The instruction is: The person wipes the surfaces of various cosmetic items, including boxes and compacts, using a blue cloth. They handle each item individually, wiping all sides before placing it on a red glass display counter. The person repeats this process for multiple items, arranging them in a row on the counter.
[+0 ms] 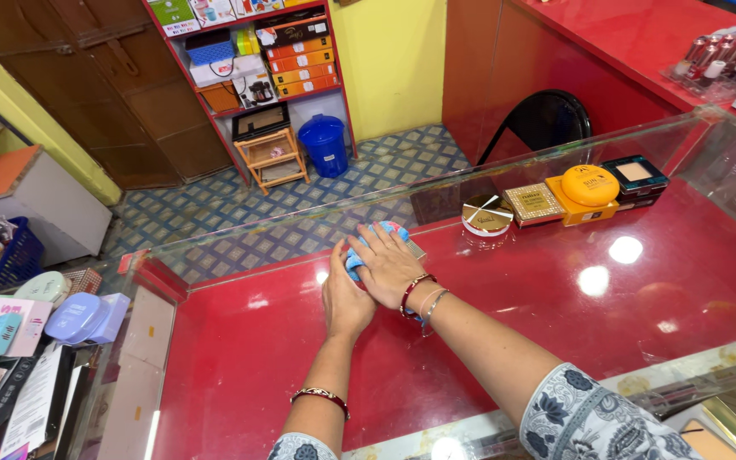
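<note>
Both my hands press on a blue cloth [354, 263] lying on the red glass counter [555, 298]. My right hand [389, 264] lies flat on top of the cloth, fingers spread toward the far edge. My left hand [344, 300] sits beside and partly under it, touching the cloth's near side. Most of the cloth is hidden beneath the hands. Bangles circle both wrists.
Along the counter's far edge stand a round white compact [486, 215], a gold square box [533, 204], an orange round compact on its box [589, 187] and a dark open compact [635, 176]. Boxes and packets [70, 317] fill the left side. A black chair [543, 119] stands beyond.
</note>
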